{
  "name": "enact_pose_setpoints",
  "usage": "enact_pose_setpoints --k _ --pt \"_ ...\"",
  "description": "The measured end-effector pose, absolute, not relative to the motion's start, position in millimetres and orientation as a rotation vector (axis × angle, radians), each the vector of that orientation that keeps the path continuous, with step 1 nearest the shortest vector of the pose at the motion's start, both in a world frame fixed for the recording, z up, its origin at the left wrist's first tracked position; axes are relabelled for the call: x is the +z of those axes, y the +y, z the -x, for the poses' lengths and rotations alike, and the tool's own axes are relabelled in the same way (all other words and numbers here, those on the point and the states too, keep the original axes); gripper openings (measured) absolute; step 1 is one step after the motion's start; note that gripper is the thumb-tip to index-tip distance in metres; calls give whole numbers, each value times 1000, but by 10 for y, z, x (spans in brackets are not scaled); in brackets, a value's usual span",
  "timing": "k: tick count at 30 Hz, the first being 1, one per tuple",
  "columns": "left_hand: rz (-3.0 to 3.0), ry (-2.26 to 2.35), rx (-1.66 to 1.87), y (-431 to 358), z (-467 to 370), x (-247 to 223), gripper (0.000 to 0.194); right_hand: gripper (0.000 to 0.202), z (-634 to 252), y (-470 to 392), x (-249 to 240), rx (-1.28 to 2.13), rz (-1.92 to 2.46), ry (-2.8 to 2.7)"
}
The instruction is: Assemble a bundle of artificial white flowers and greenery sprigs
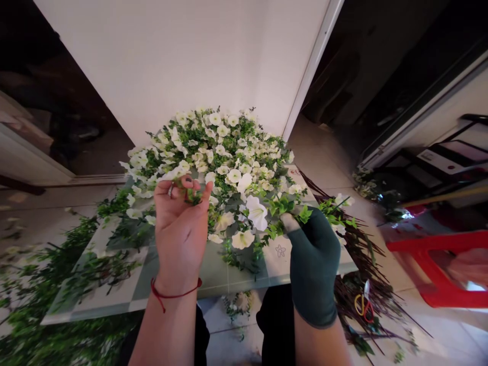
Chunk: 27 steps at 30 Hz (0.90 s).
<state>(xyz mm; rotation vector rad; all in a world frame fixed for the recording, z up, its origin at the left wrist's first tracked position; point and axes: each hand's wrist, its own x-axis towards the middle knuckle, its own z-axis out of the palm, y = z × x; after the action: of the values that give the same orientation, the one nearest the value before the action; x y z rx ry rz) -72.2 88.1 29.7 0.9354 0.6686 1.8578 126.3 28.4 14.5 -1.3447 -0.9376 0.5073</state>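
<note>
A big heap of white flowers [232, 152] with green leaves covers the back of a checked table [224, 269]. My left hand [181, 218], bare with a red string at the wrist, is palm up at the heap's front left, its curled fingers around a small green sprig [193, 196]. My right hand [314, 259], in a dark green glove with a bare thumb tip, pinches a leafy stem with white flowers [282, 205] at the front right. A large white bloom [256, 212] is between the hands.
Green foliage [87, 269] lies on the table's left and beside it. Dark stems [354, 244] and scissors [365, 305] are to the right. A red stool [419, 249] stands farther right. Behind the heap is a white panel [198, 56].
</note>
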Motion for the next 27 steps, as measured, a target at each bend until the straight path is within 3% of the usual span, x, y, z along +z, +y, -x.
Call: enact_pose_setpoints --k 2,7,14,19,24,27 --pt "-953 719 1867 924 737 227 51 20 -1240 290 176 531 1333 -935" --pt "-1084 943 1761 962 728 77 26 20 -1210 301 190 556 1339 -933" --pt "-1234 1289 1591 937 754 -89 49 21 -1225 312 134 551 1338 -918" --pt "-1020 1437 1738 1025 819 -181 37 19 -1259 311 118 527 1321 -905" --pt "-920 1459 1982 1078 917 -251 40 18 -1251 318 138 367 1322 -814" --pt "-1056 1501 1935 1060 959 -296 61 21 -1247 310 154 340 1311 -792"
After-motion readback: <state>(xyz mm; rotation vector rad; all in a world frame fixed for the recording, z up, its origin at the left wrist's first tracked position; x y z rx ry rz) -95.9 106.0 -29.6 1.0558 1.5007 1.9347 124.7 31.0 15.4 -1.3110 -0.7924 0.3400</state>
